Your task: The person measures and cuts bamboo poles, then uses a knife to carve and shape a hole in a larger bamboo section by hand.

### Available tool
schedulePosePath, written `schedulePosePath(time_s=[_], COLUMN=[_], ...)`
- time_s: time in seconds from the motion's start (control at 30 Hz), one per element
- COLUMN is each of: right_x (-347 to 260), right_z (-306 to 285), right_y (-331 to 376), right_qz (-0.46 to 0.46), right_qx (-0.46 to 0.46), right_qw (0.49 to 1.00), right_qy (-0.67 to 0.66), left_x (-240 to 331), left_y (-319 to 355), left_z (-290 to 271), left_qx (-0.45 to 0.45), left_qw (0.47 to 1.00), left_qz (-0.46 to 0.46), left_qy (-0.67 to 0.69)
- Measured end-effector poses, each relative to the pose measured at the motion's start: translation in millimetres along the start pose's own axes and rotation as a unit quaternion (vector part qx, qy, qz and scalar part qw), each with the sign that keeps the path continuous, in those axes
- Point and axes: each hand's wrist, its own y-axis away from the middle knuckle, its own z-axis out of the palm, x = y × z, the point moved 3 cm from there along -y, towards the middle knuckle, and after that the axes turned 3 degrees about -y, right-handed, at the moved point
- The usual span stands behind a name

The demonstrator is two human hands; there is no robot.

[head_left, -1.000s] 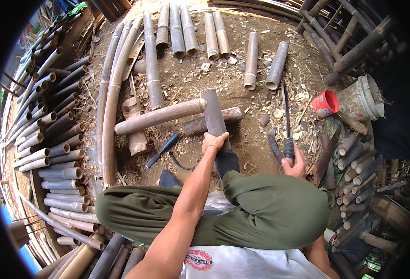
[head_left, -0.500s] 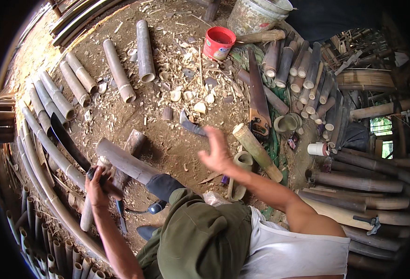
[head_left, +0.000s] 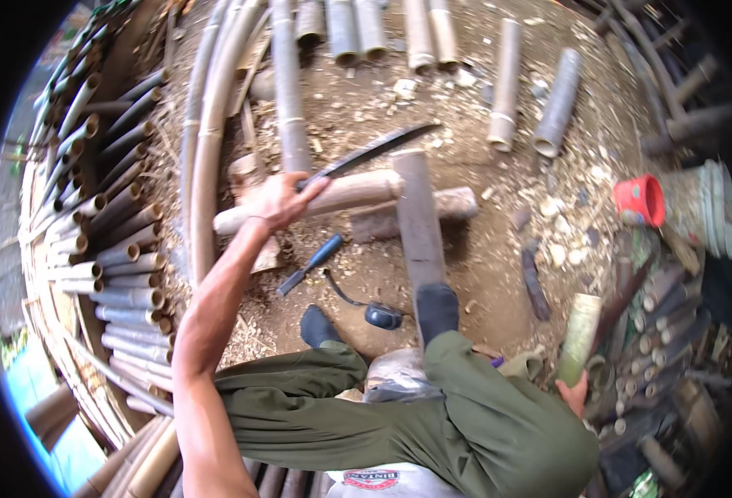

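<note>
My left hand point(head_left: 279, 202) is closed round the grip of a machete point(head_left: 374, 149). Its long dark blade points away to the right. Beneath that blade a pale, round length of wood or bamboo point(head_left: 353, 192) lies crosswise, close to the hand. Far to the right, past my knee, my right hand point(head_left: 576, 393) grips the lower end of a short greenish bamboo piece point(head_left: 580, 336); part of this hand is hidden behind my trouser leg. A dark curved tool point(head_left: 534, 280) lies on the ground between my knee and a red bucket point(head_left: 640, 201).
A blue-handled chisel point(head_left: 310, 264) and a black corded object point(head_left: 383, 315) lie near my feet. A grey bamboo length point(head_left: 422, 220) runs to my foot, over a thick log point(head_left: 457, 203). Cut bamboo stacks point(head_left: 134, 295) stand left, others right. A pale bucket point(head_left: 706, 207) is beside the red one.
My view has swung left. My right hand, open and reaching near the curved tool before, is now on the greenish bamboo. The machete stays in my left hand.
</note>
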Motion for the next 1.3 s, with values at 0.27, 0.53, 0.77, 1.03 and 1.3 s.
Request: schedulePosePath(time_s=[0.27,0.53,0.77,1.03,1.3], right_x=[-229,-345,-391,-417,-425], right_z=[23,51,54,71,80], right_y=[-57,-70,-57,-53,-51], right_qz=[-0.095,-0.134,-0.176,-0.229,-0.261], right_qx=[-0.108,-0.222,-0.278,-0.269,-0.253], right_qw=[0.987,0.953,0.930,0.918,0.923], right_qy=[-0.076,-0.158,-0.162,-0.180,-0.124], left_x=[21,7,13,4,-2], left_y=[29,33,20,22,25], left_z=[54,44,65,67,70], left_qx=[-0.054,-0.027,-0.087,-0.074,-0.072], left_qw=[0.994,0.993,0.985,0.984,0.985], left_qz=[0.057,0.036,0.043,0.048,0.041], left_qy=[-0.075,-0.112,-0.140,-0.152,-0.150])
